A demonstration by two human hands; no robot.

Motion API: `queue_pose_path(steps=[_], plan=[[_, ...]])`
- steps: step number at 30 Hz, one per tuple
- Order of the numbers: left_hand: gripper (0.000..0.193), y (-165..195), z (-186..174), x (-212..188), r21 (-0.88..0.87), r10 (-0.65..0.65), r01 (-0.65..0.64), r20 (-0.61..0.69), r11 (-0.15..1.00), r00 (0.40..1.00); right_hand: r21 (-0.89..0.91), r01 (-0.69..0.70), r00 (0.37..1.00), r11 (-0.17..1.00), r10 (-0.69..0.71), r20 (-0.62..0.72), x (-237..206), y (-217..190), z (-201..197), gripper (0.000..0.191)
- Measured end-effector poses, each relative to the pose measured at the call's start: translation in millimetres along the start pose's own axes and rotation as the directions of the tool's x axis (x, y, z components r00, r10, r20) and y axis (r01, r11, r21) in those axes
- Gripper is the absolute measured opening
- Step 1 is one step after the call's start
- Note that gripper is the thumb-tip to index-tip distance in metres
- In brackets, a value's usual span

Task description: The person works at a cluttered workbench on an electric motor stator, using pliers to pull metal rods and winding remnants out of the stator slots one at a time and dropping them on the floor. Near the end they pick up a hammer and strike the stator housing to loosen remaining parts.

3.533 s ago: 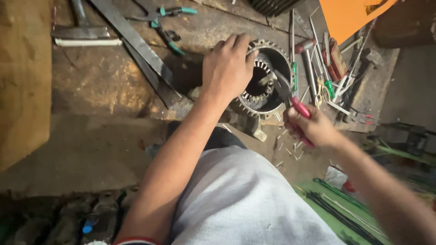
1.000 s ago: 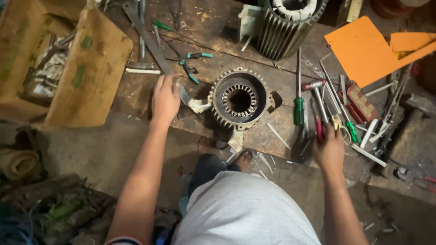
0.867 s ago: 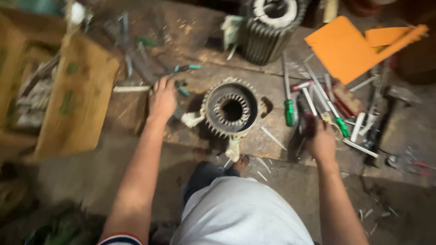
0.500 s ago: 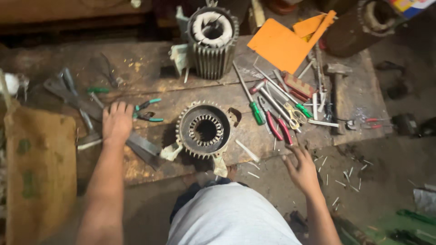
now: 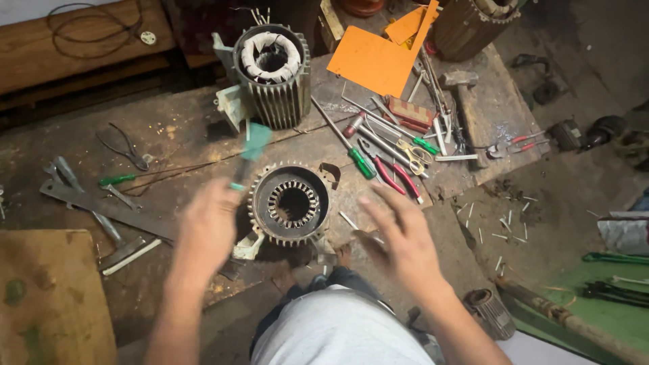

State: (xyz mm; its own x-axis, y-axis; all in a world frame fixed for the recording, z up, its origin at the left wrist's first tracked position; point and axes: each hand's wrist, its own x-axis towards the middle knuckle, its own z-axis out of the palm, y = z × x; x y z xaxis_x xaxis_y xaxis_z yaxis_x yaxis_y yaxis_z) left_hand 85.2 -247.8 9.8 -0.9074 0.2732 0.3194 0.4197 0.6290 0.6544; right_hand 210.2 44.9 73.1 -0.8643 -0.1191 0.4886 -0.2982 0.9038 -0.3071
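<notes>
The left hand (image 5: 206, 230) has its grip closed on a green-handled tool (image 5: 251, 150), blurred, whose handle rises toward 12 o'clock from the fingers. The right hand (image 5: 400, 236) is spread open, fingers splayed, holding nothing, hovering just above the surface (image 5: 169, 128).

Between the hands, at 3 o'clock from the left one, sits an empty stator housing (image 5: 291, 204): a ribbed metal ring whose slotted bore holds no winding. At 12 o'clock from it stands a second finned housing (image 5: 272, 74), its bore filled with white-wrapped coils.

At 1 o'clock from the right hand lie a green-handled screwdriver (image 5: 351, 152), red-handled pliers (image 5: 395, 177), scissors (image 5: 409, 154) and an orange sheet (image 5: 382, 57). Dark pliers (image 5: 125, 149) rest at 10 o'clock from the left hand.
</notes>
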Motion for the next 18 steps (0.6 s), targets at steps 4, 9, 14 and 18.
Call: queue_pose_path(steps=[4, 9, 14, 18], plan=[[0.021, 76.0, 6.1, -6.1, -0.066, 0.149, -0.136, 0.286, 0.989, 0.947, -0.130, 0.192, 0.975, 0.973, -0.174, 0.139, 32.0, -16.0, 6.6, 0.066], [0.026, 107.4, 26.7, -11.0, -0.055, 0.342, -0.338, 0.188, 0.939, 0.920, -0.217, 0.043, 0.734, 0.975, 0.116, 0.669, 29.0, 7.8, 14.0, 0.052], [0.041, 72.5, 50.4, 0.3, 0.038, 0.012, -0.005, -0.170, 0.999, 0.985, 0.092, -0.397, 0.855, 0.913, 0.332, 0.400, -20.0, 65.9, 13.8, 0.045], [0.056, 36.9, 75.7, 28.7, 0.236, -0.245, 0.278, -0.160, 0.931, 0.956, 0.065, -0.472, 0.834, 0.879, 0.421, 0.355, -58.6, 114.8, 7.1, 0.049]])
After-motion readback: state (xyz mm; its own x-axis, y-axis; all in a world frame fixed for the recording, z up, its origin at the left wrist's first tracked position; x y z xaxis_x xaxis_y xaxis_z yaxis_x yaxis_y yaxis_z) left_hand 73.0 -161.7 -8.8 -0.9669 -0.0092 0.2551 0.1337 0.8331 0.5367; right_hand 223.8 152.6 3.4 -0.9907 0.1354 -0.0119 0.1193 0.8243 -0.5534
